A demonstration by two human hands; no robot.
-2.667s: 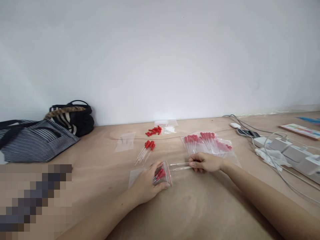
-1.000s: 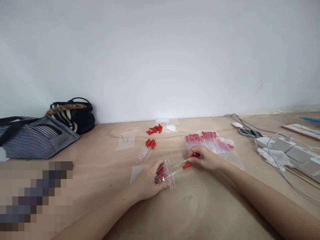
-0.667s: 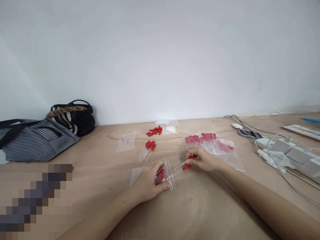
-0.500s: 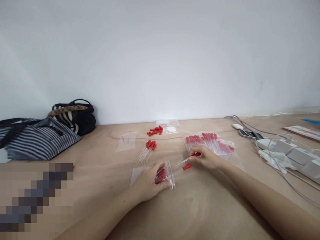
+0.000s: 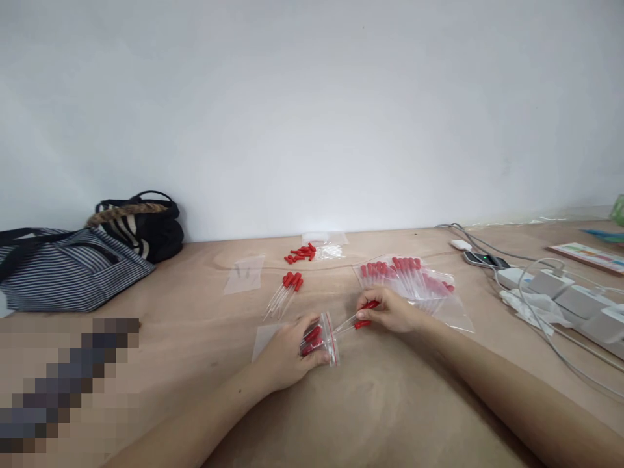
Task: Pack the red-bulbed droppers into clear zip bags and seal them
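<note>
My left hand [image 5: 291, 351] holds a small clear zip bag [image 5: 330, 339] with a red stripe at its mouth and red-bulbed droppers inside. My right hand [image 5: 385, 311] pinches a red-bulbed glass dropper [image 5: 371, 304], its thin tip pointing left at the bag's mouth. Just below lies a second dropper [image 5: 362, 324], its tube also reaching to the bag's mouth. Several droppers [image 5: 293, 281] lie together beyond my left hand. Behind them is a pile of loose red bulbs [image 5: 301, 253] beside clear glass tubes [image 5: 331, 251].
A large clear bag [image 5: 461, 315] of filled dropper packs lies behind my right hand. Flat clear bags [image 5: 244, 274] lie left of centre. Striped bag [image 5: 92, 270] and black bag [image 5: 163, 227] stand at left; power strip [image 5: 585, 302], cables and phone [image 5: 485, 260] at right.
My right hand has moved left with its dropper, bringing the tip to the mouth of the bag. My left hand still holds the bag in nearly the same place.
</note>
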